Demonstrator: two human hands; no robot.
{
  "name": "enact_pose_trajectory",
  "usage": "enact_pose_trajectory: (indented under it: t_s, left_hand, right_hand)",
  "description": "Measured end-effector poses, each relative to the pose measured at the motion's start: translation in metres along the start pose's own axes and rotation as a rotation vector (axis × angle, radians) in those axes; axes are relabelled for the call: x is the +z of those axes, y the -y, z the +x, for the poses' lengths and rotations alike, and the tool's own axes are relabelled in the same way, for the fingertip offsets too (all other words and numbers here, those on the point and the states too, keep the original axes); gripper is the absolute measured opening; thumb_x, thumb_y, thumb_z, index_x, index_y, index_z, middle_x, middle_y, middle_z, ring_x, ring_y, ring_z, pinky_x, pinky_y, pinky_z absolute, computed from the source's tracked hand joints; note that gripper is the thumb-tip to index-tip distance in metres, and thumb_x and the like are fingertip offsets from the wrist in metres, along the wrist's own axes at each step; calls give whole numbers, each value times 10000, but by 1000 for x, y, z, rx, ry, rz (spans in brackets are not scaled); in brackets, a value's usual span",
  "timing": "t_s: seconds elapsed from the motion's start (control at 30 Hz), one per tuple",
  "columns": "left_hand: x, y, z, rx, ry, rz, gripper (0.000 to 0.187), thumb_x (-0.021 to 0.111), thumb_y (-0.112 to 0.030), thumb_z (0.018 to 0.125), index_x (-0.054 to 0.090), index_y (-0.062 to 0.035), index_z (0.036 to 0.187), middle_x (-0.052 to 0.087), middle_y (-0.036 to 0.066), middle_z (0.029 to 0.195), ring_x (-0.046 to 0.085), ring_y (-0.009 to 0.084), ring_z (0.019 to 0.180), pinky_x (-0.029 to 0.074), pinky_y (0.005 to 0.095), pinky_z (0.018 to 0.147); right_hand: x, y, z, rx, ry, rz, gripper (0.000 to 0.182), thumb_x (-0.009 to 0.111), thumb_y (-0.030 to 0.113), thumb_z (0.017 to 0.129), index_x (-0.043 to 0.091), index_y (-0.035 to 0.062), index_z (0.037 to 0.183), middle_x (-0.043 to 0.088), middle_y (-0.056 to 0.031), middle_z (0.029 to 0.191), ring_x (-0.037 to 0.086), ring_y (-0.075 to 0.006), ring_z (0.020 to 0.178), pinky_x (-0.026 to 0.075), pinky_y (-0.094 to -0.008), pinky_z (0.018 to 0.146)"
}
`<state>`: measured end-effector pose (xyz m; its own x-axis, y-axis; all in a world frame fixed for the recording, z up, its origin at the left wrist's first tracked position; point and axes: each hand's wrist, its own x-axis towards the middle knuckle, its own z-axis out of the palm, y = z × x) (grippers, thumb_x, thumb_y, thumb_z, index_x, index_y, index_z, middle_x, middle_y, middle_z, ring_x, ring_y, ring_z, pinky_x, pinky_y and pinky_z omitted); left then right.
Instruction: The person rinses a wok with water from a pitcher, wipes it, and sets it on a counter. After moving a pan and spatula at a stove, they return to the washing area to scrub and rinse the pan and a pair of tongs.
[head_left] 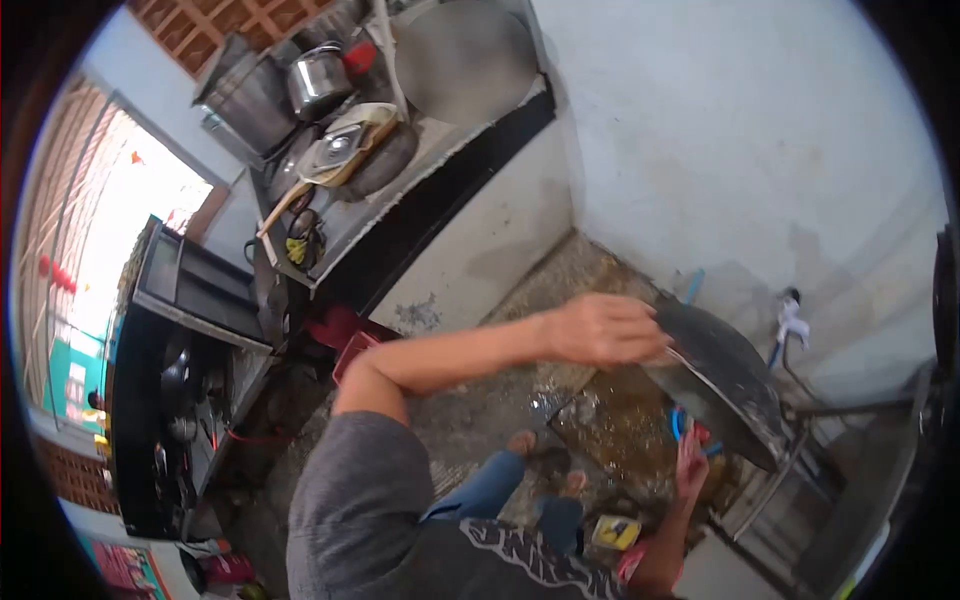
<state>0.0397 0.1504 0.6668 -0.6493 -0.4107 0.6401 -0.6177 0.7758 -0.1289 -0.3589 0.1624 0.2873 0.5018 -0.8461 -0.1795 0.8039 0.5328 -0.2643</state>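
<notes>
A large dark wok [728,365] is tilted up on its edge at the right, over the wet floor. My left hand [605,330] reaches across from the left, its fingers closed at the wok's near rim. Lower down, my right hand [690,468] is beside the wok's lower side, fingers curled in close to a small red and blue item [692,430]. I cannot tell what this item is. A short length of blue tube [694,286] shows behind the wok's far rim.
Water covers the floor [620,430] below the wok. A yellow-and-white container [616,532] stands near my feet. To the right is a metal frame [790,470], and a tap with white cloth [792,320] is on the wall. Pots [320,80] crowd the counter; a red bin [355,350] sits below.
</notes>
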Motion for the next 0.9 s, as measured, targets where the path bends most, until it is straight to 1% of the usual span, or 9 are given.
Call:
enact_pose_trajectory:
  t_s: [0.03,0.2,0.4,0.53,0.67,0.8,0.83,0.87,0.9]
  left_hand:
    - [-14,-1,-9,23,-21,-20,227,644,-123,725,621,-33,932,621,37,854,602,156,796,508,276,785]
    - [-62,-24,-60,313,50,-7,125,591,-116,787,604,-74,905,563,28,846,567,172,848,485,304,853]
    - [-81,38,-168,304,302,-107,193,676,-141,652,597,-147,828,552,11,870,567,163,855,438,437,898]
    - [-66,87,-244,92,349,-80,85,640,-164,666,607,-118,731,578,47,950,560,200,927,408,439,922]
    - [-51,128,-297,-150,138,-100,103,602,-133,698,589,-81,787,544,126,1035,530,281,992,394,469,922]
    - [-49,130,-293,-631,310,-107,293,562,-176,775,476,-93,1043,505,143,1099,475,315,1047,379,430,889]
    - [-71,118,-265,-762,210,-4,248,542,-206,817,469,-85,1021,509,138,1049,505,303,985,418,420,801]
    - [-92,114,-244,-1049,381,-127,225,528,-231,840,466,-78,992,501,151,1013,539,338,870,440,418,707]
    - [-99,120,-246,-1009,183,-165,253,576,-178,797,458,-72,995,500,164,1003,548,378,771,438,420,627]
  right_hand:
    - [6,5,-8,13,160,85,467,450,46,806,365,-1,1263,262,-153,1395,204,-290,1313,147,-430,1093]
    - [69,-4,31,-4,-372,-140,410,478,90,816,434,-8,1212,389,-141,1294,340,-253,1215,268,-402,1013]
    - [120,12,59,96,-497,-288,359,512,141,828,516,-17,1151,541,-126,1172,503,-208,1099,412,-369,917]
    - [189,-17,70,-32,-401,-441,324,451,142,875,530,-16,1147,566,-75,1152,526,-187,1061,399,-320,916]
    - [233,-52,96,-191,-521,-685,349,414,145,902,489,2,1211,545,-59,1181,515,-160,1067,376,-279,924]
    - [302,-80,78,-299,-479,-684,368,449,242,896,514,-15,1151,555,-99,1149,521,-199,1052,417,-327,902]
    - [313,-75,76,-153,-359,-384,351,448,236,899,517,-9,1141,569,-114,1116,541,-212,1020,433,-343,893]
    - [333,-76,72,-183,-354,-442,358,438,239,903,509,-20,1140,567,-115,1111,551,-213,994,442,-341,883]
    - [353,-77,69,-214,-350,-499,366,428,242,906,502,-32,1139,566,-116,1105,560,-214,968,452,-339,872]
